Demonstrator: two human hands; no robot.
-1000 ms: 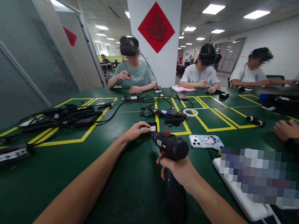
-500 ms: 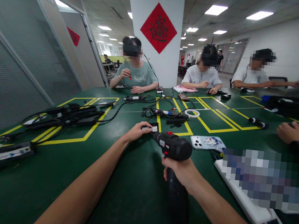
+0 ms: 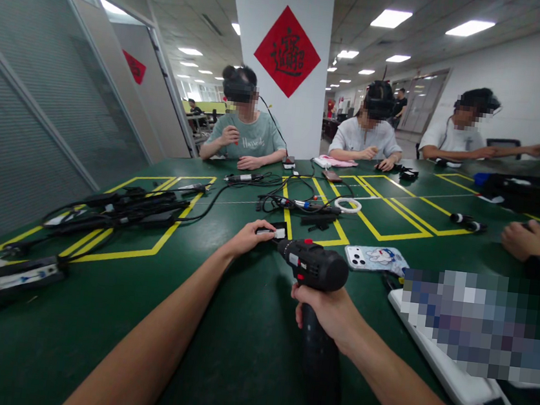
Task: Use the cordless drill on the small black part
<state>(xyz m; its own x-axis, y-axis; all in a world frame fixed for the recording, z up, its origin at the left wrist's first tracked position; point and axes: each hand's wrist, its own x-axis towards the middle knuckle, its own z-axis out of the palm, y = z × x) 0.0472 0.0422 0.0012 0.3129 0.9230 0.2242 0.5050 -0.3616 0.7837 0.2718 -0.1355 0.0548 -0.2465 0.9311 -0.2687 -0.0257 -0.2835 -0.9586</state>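
My right hand (image 3: 330, 312) is wrapped round the grip of a black cordless drill (image 3: 317, 269) with red marks, its nose pointing up and left. The drill's tip meets a small black-and-white part (image 3: 271, 231) lying on the green table (image 3: 217, 326). My left hand (image 3: 248, 237) rests closed on that part, fingers pressing it down against the table.
A phone in a cartoon case (image 3: 375, 258) lies right of the drill. A white device (image 3: 441, 365) sits at the near right. Black cables and tools (image 3: 118, 208) spread at left, a power strip (image 3: 3, 276) nearer. Three people sit across; another person's hand (image 3: 526, 239) rests at right.
Almost nothing differs: the view has shifted slightly, and both hands stay on the drill and the small part.
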